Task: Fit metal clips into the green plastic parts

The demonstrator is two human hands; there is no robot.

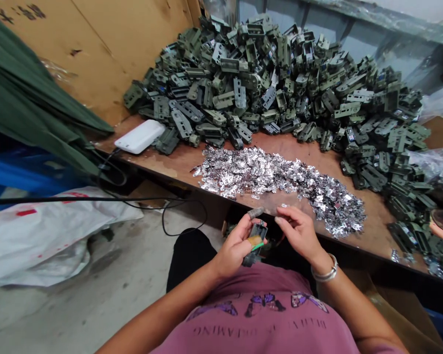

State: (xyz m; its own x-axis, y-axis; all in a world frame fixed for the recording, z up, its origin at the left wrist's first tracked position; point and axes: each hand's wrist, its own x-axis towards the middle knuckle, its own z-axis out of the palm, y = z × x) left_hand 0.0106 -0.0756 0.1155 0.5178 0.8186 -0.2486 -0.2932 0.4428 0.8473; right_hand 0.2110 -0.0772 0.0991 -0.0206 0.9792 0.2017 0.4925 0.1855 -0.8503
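Housing, dark green and hollow (258,230), sits at twelve o'clock close to the body, above the lap and just short of the front edge of the work table (299,147). Left hand (233,247) is closed around it, thumb across one side, with a yellowish cover on the thumb and a green strip beside it. Right hand (300,233) is half curled at one o'clock, clear of the housing, thumb and forefinger tips near each other; whether they pinch something tiny, I cannot tell.

The housing looks light and stiff, probably moulded plastic or thin cast metal — best gripped by its long outer walls, leaving the hollow face uncovered. Small shiny clips (243,169) spread from twelve to two o'clock, likely thin, springy and prone to tangle; fingertips suit them, one at a time.

The table's front edge slants away towards ten o'clock and passes close by the right fingertips, so knuckles could knock it. A heap of similar housings (243,93) rises from eleven to two o'clock and looks loose enough to slide. A white box (140,136) lies at ten o'clock, a black cable (162,200) trailing below it. Elbow room seems widest towards nine o'clock — over the floor (107,275).
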